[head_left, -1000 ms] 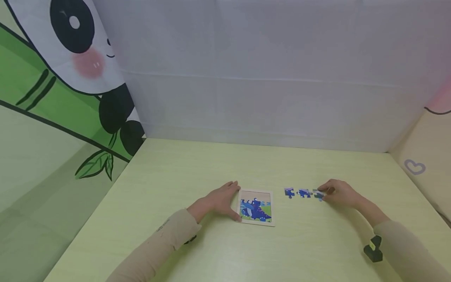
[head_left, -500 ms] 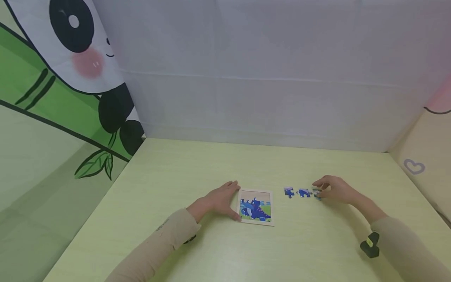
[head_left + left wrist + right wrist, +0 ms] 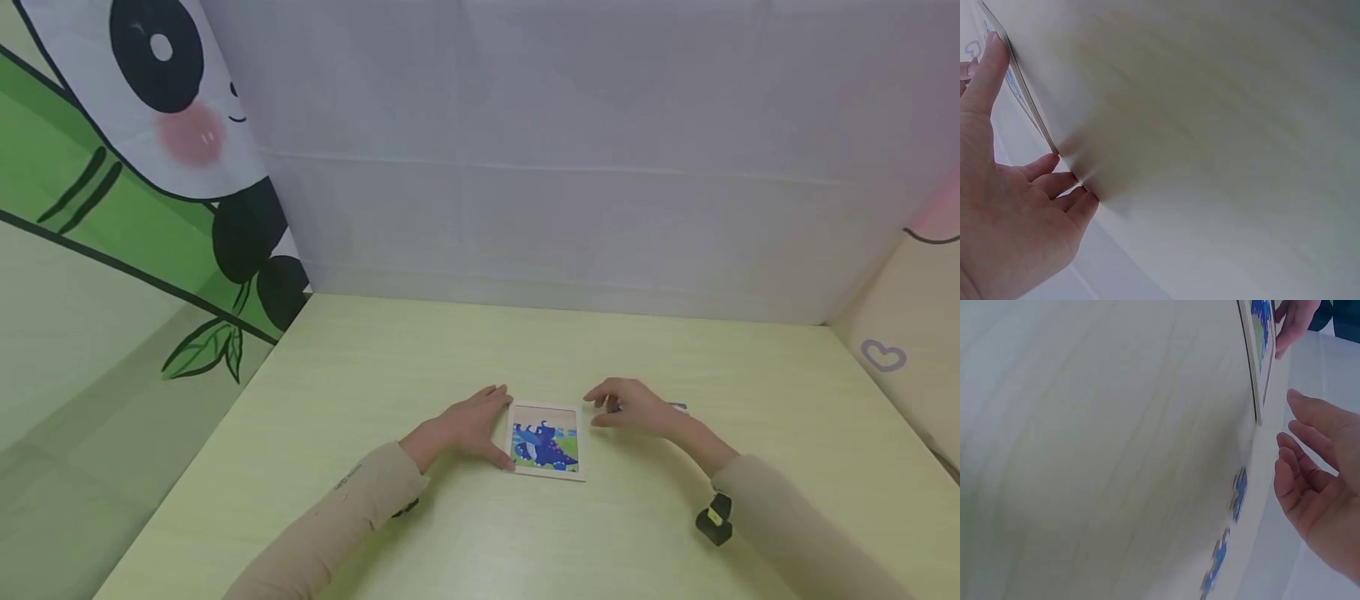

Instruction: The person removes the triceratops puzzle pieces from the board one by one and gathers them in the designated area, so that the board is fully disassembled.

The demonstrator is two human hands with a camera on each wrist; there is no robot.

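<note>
A small wooden-framed jigsaw puzzle (image 3: 551, 476) lies flat on the table, its lower part filled with a blue dinosaur picture (image 3: 546, 448) and a bare wood band at the far side. My left hand (image 3: 472, 427) spans its left edge, thumb on the near corner and fingertips at the far one. Just right of the frame hovers my right hand (image 3: 636, 407), fingers loosely bent with nothing between them. Beneath it, the right wrist view shows two loose blue puzzle pieces (image 3: 1240, 495) on the table. In the head view the hand mostly covers them; another piece's edge (image 3: 680, 407) peeks out behind.
The pale table (image 3: 420, 358) runs back to a grey-white cloth wall (image 3: 562, 225). A printed panda panel (image 3: 187, 125) stands at the left, a beige panel (image 3: 907, 333) at the right. Black devices are strapped at both wrists.
My right hand has left the rightmost puzzle piece and moved left, over the other pieces towards the frame. My left hand and the puzzle frame have stayed in place.
</note>
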